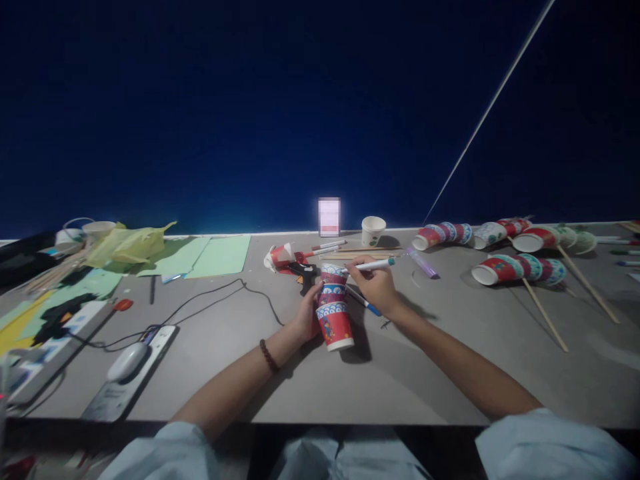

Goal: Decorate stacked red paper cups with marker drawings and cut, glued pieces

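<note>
Reaches forward with both bare forearms, angled inward so the hands nearly meet at the middle. Wraps the left hand [306, 313] in a sideways grip, fingers curled shut, wrist straight. Holds the right hand [377, 287] slightly farther out and just beside the left, knuckles up, fingers pinched in a writing grip that points left. Keeps both elbows close to the body.

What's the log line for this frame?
left hand: grips stacked red-blue patterned paper cups | right hand: holds white teal-capped marker, tip at stack top

A person in pale blue short sleeves [550, 443] wears a dark red beaded bracelet [269, 356] on the left wrist.
</note>
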Action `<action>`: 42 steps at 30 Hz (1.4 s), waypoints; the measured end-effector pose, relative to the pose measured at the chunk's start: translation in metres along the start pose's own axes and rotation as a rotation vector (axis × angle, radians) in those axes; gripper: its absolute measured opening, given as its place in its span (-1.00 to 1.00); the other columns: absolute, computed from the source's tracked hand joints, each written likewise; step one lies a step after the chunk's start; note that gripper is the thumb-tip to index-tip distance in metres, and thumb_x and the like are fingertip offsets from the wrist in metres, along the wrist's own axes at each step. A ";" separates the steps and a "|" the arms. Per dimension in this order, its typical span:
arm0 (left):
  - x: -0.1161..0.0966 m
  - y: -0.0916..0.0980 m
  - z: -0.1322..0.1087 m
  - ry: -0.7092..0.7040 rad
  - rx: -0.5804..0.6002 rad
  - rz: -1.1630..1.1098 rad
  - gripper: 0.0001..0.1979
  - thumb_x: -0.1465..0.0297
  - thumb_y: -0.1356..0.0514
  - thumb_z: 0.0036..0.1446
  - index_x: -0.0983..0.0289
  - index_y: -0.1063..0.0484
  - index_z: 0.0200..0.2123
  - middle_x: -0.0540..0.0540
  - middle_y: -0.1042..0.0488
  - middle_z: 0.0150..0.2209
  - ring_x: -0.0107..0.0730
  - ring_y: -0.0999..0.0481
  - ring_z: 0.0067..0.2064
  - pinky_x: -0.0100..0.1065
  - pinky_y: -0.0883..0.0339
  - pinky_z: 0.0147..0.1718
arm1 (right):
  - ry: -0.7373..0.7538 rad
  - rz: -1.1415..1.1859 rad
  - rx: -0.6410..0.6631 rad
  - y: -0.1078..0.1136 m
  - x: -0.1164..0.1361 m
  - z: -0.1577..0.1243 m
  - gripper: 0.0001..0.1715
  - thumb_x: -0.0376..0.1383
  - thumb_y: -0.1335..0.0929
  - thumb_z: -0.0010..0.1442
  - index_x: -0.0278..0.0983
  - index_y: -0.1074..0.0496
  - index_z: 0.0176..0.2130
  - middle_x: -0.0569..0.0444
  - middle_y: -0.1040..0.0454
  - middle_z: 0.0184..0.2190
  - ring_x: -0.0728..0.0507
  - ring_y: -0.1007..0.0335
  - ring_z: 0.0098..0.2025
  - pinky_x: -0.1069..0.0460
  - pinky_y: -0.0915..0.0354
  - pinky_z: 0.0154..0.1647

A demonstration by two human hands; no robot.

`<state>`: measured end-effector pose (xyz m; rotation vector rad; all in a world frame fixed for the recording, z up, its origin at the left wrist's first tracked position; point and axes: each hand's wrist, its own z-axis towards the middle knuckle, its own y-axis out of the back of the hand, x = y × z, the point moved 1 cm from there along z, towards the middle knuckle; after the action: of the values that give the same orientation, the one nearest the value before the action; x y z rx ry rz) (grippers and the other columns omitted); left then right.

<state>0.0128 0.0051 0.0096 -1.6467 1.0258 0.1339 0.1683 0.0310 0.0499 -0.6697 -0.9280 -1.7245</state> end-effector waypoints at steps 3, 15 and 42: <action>0.000 0.000 0.000 -0.007 0.007 0.000 -0.65 0.22 -0.11 0.16 0.43 -0.47 -0.26 0.22 -0.56 -0.39 -0.27 -0.54 -0.41 -0.29 -0.39 -0.33 | -0.005 0.023 -0.009 0.000 -0.001 0.000 -0.80 -0.17 -0.33 0.16 -0.25 -0.41 -0.39 0.07 -0.50 -0.43 -0.04 -0.38 -0.45 0.08 -0.31 -0.44; -0.001 -0.002 -0.001 -0.004 -0.015 -0.002 -0.63 0.21 -0.08 0.18 0.45 -0.47 -0.26 0.24 -0.56 -0.39 -0.27 -0.54 -0.42 -0.29 -0.39 -0.34 | 0.004 0.009 0.019 -0.001 0.002 0.000 -0.80 -0.19 -0.33 0.15 -0.25 -0.39 -0.45 0.11 -0.44 -0.52 -0.04 -0.34 -0.49 0.07 -0.30 -0.45; 0.000 0.000 0.000 0.009 -0.029 0.015 -0.63 0.22 -0.08 0.17 0.44 -0.48 -0.31 0.23 -0.55 -0.43 -0.27 -0.53 -0.44 -0.29 -0.39 -0.35 | -0.055 0.075 -0.008 0.000 0.001 0.000 -0.78 -0.15 -0.33 0.16 -0.25 -0.38 -0.40 0.09 -0.47 -0.47 -0.03 -0.34 -0.48 0.09 -0.28 -0.49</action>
<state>0.0128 0.0054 0.0094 -1.6679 1.0475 0.1515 0.1678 0.0303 0.0507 -0.7507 -0.9230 -1.6518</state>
